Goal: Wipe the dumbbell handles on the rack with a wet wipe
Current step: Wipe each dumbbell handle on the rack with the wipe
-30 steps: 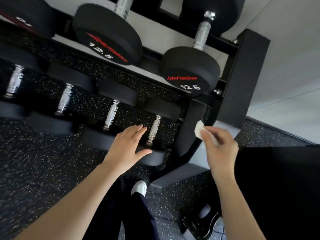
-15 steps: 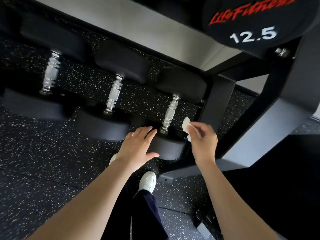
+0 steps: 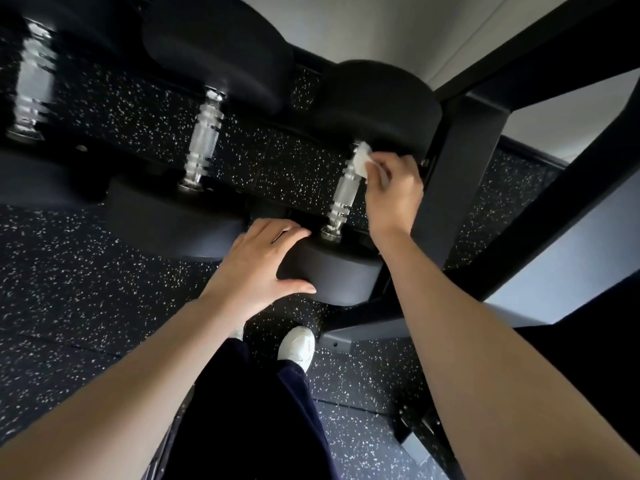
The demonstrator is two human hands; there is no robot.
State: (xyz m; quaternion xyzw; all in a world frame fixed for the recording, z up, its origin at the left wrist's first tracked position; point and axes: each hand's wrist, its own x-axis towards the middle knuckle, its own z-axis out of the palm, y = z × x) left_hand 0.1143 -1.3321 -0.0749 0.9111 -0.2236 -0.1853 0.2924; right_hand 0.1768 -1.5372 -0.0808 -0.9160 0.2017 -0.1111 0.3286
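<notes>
Right of centre in the frame, the right hand [image 3: 391, 192] pinches a small crumpled white wet wipe [image 3: 362, 159] in curled fingers and presses it against the upper end of a ribbed chrome dumbbell handle [image 3: 343, 192]. That handle belongs to the rightmost dumbbell on the low shelf of the black steel rack [image 3: 453, 168]. The left hand [image 3: 259, 265] rests on that dumbbell's near black rubber head [image 3: 332, 271] — fingers straight, thumb spread across its face. Black rubber flooring flecked with white [image 3: 69, 289] lies below, and a pale grey wall [image 3: 363, 26] fills the top — a white shoe [image 3: 298, 344] shows at lower centre.
</notes>
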